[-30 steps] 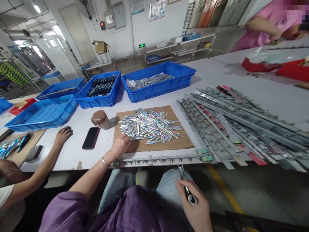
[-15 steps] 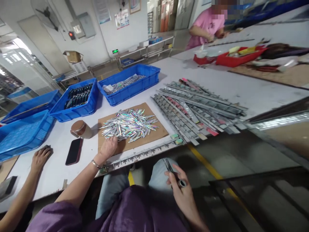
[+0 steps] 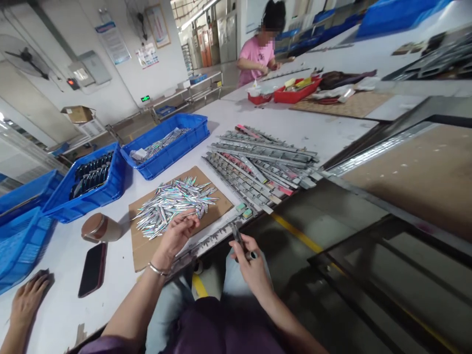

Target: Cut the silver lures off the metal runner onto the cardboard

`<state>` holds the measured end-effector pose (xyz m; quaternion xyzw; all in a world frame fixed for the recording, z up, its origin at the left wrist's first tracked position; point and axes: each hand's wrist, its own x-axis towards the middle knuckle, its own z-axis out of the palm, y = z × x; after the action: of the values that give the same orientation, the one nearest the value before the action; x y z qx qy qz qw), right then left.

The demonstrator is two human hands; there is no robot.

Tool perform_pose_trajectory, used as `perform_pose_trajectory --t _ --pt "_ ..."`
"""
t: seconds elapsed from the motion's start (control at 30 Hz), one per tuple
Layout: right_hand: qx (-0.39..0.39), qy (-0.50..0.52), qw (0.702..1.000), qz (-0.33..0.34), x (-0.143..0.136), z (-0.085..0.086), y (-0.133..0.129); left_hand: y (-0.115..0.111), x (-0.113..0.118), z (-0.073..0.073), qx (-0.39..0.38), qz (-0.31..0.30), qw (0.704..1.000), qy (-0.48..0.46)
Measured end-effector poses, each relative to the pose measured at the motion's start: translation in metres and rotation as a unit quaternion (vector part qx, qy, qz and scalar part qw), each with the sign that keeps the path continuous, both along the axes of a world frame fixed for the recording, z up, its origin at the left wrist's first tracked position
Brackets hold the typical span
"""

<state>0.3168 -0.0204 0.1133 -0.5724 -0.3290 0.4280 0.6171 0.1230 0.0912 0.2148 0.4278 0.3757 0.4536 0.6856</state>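
Note:
Over the near edge of the pile, my left hand (image 3: 180,232) is closed in a pinch, and a slim silvery piece seems to show at its fingertips. The pile of shiny, pointed silvery pieces (image 3: 169,199) lies on a cardboard sheet (image 3: 142,255). In front of my knee, my right hand (image 3: 250,260) is wrapped round a slim dark metal tool (image 3: 237,235) that looks like pliers, its tip pointing up and away. A metal strip with small notches (image 3: 217,236) runs along the table's front edge between my hands, partly hidden by the left one.
Metal strips (image 3: 258,162) are stacked to the right, near small green blocks (image 3: 244,210). Blue crates (image 3: 165,152), a brown cup (image 3: 101,227) and a phone (image 3: 92,270) stand left. Another person's hand (image 3: 31,295) rests at far left; a person in pink (image 3: 254,59) works beyond red trays (image 3: 297,92).
My left hand has lifted off the pile's edge and moved right, towards my right hand. My right hand has risen closer to the table edge with the tool. The view has turned right.

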Motion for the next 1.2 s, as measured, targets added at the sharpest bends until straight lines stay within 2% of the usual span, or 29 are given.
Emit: perform_pose_trajectory --t 0.1,0.17,0.3,0.37,0.43,0.53,0.67,0.73,0.83,0.9,0.97,1.03,1.1,1.13,1.2 --pt "0.001 0.031 0.999 0.008 0.009 -0.002 -0.002 0.011 0.037 -0.022 0.064 0.041 0.997 0.031" --pt "-0.009 0.108 0.994 -0.006 0.017 -0.001 -0.003 0.018 0.06 -0.036 0.119 0.056 0.987 0.088" --pt "-0.044 0.311 0.949 -0.038 0.03 0.002 -0.002 0.027 0.092 -0.051 0.247 0.033 0.941 0.229" --pt "-0.041 0.321 0.946 -0.033 0.035 0.003 0.001 0.028 0.101 -0.054 0.28 0.018 0.92 0.274" --pt "-0.021 0.261 0.965 -0.018 0.039 0.001 0.004 0.027 0.104 -0.057 0.29 0.012 0.91 0.297" --pt "0.005 0.121 0.992 0.024 0.044 -0.005 0.009 0.028 0.104 -0.059 0.286 -0.002 0.911 0.298" --pt "-0.007 -0.095 0.994 0.048 0.049 -0.016 0.014 0.029 0.102 -0.058 0.278 -0.033 0.918 0.281" --pt "0.0 -0.239 0.97 0.038 0.05 -0.02 0.015 0.029 0.103 -0.055 0.279 -0.04 0.916 0.287" --pt "0.042 -0.44 0.897 0.026 0.052 -0.02 0.015 0.026 0.104 -0.052 0.292 -0.037 0.906 0.303" --pt "0.056 -0.526 0.848 0.026 0.053 -0.019 0.014 0.025 0.104 -0.052 0.308 -0.035 0.897 0.316" --pt "0.055 -0.564 0.824 0.022 0.054 -0.016 0.014 0.024 0.105 -0.051 0.326 -0.038 0.884 0.331" --pt "0.055 -0.544 0.837 0.022 0.055 -0.014 0.013 0.024 0.106 -0.051 0.349 -0.046 0.869 0.347" --pt "0.052 -0.457 0.888 0.023 0.056 -0.013 0.013 0.024 0.108 -0.05 0.375 -0.065 0.85 0.365" --pt "0.046 -0.382 0.923 0.024 0.055 -0.012 0.014 0.025 0.11 -0.049 0.386 -0.074 0.84 0.374" --pt "0.02 -0.165 0.986 0.026 0.053 -0.013 0.017 0.024 0.112 -0.049 0.403 -0.083 0.825 0.388"
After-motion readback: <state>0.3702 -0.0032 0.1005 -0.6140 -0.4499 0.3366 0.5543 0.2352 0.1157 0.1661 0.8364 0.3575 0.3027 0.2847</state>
